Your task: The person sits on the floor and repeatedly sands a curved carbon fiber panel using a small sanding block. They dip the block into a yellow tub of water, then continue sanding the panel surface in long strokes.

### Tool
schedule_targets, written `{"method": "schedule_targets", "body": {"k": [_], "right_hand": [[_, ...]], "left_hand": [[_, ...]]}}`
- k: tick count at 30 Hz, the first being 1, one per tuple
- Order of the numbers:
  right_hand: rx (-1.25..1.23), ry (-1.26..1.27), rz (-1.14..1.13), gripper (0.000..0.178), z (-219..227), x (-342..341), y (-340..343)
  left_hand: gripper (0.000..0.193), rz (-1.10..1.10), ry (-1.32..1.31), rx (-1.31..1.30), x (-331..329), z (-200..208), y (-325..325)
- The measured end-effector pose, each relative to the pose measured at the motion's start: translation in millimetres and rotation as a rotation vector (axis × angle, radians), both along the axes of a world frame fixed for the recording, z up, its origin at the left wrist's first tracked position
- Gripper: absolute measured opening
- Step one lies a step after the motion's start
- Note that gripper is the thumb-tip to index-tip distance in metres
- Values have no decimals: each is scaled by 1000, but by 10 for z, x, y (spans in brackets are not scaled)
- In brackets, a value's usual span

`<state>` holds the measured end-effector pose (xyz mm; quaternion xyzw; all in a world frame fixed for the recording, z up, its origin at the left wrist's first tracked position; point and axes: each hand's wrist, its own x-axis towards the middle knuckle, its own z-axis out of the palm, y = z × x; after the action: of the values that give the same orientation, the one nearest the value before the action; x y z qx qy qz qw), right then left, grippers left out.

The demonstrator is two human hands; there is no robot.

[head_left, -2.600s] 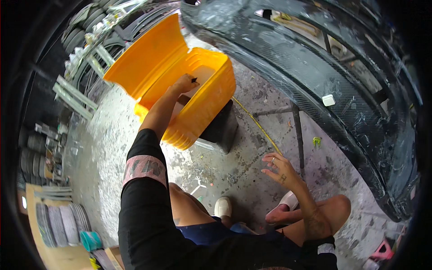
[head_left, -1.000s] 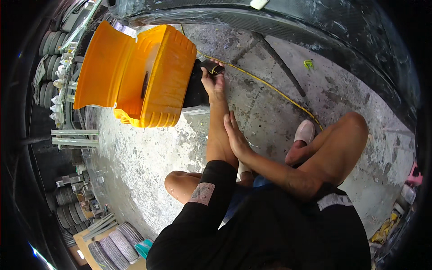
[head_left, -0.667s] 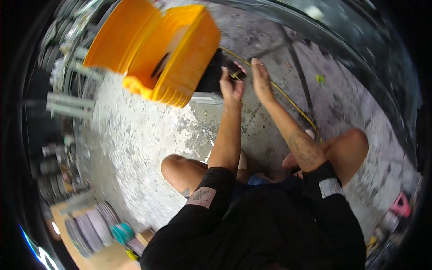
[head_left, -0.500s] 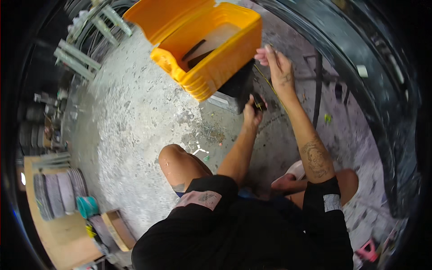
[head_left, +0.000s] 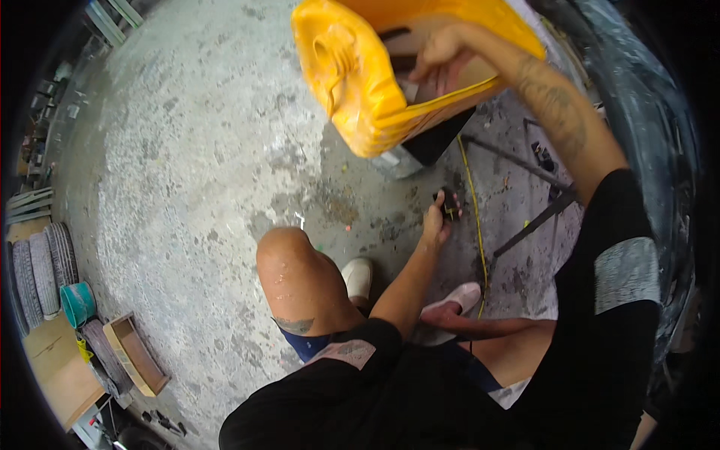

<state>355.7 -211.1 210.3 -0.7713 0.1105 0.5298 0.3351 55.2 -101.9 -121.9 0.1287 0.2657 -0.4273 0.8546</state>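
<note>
A: What do I have on the head view, biggest first? Clock on view centre, 12 up.

B: Scuffed grey floor (head_left: 195,195), most of the view. Dark glossy panel (head_left: 637,97) on the rim at 2. Yellow bin (head_left: 360,82), 12 to 1, tilted in my view, top cut off by the upper edge.

A: Under it?

B: Black box (head_left: 442,139), at 1, partly covered by the bin. Dark bars (head_left: 536,223) around 3, yellow cord (head_left: 475,202) along the floor from 2 to 4.

A: Far side?

B: I see a row of tyres (head_left: 41,274) just under 9, wooden tray (head_left: 135,356) at 8, teal bucket (head_left: 79,304) between those.

A: Hands?

B: Right hand (head_left: 442,56) at 1, reaching over the bin's near rim, fingers bent down inside. Blurred; I can't tell if it's gripping anything. Left hand (head_left: 435,221) at 3, low over the floor, just left of the cord, fingers closed round something.

A: Which is?

B: Small black object (head_left: 450,201), touch of yellow on it, just short of 3, well below the bin. I can't make out what kind.
</note>
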Motion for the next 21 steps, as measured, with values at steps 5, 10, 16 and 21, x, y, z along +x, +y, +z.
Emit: {"method": "schedule_targets", "body": {"k": [5,10,16,21], "right_hand": [[-649,-601,806,45,-156,445,-562],[-69,-276,-168,46,147,115,-818],[249,-622,-592,43,623,-1563,-1149],[272,-549,-752,44,-180,-3200,-687]], "left_hand": [[40,42,-24,-44,181,217,-311],[38,34,19,24,464,109,-16],[40,60,-35,25,375,198,-78],[45,-123,-92,17,-74,350,-476]]}}
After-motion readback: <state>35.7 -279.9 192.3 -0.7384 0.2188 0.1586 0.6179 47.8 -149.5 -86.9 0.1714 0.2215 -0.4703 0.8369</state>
